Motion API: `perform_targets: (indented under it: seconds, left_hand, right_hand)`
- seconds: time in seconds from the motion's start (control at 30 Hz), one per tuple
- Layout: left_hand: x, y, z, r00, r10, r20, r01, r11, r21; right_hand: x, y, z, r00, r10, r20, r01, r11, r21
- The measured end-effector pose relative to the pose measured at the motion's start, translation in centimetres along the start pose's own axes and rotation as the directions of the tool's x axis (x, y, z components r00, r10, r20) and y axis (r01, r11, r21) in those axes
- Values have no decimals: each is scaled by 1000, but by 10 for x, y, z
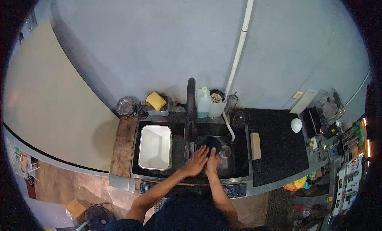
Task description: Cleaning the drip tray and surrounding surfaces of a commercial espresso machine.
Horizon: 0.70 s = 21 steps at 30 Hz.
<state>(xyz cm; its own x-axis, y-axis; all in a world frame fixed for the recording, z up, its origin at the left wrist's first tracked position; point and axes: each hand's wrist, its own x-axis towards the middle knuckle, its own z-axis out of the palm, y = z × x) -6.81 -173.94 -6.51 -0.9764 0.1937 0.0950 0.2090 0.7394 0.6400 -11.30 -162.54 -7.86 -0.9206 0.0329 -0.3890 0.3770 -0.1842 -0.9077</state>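
Water sprays from a black faucet [191, 111] into a dark sink [179, 147]. Just right of the spray, my left hand [197, 162] lies with its fingers against a round black item [211, 143], whose kind I cannot tell. My right hand [212, 161] is at the lower right side of the same item, thumb up along it; its fingers are partly hidden. A clear round glass or bowl [224, 151] sits in the basin beside my right hand. To the left, a white rectangular tub [155, 147] rests in the sink.
Behind the sink stand a yellow sponge [156, 101] on a plastic container, a soap bottle [203, 102] and a white pipe [238, 51]. A wooden board [123, 147] lies left. On the black mat [277, 153] at right are a pale block [255, 146] and a white bowl [296, 125].
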Motion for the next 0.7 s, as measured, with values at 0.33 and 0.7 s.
perform_targets:
  seconds: [0.33,0.7]
  left_hand:
    - [-35,17,-30,989,80,-125,-37,948,315]
    - [-19,-30,-71,967,-141,-214,154,987,47]
  right_hand:
    - [28,26,16,967,187,174,-198,979,43]
    - [-3,12,28,936,199,290,-167,977,-132]
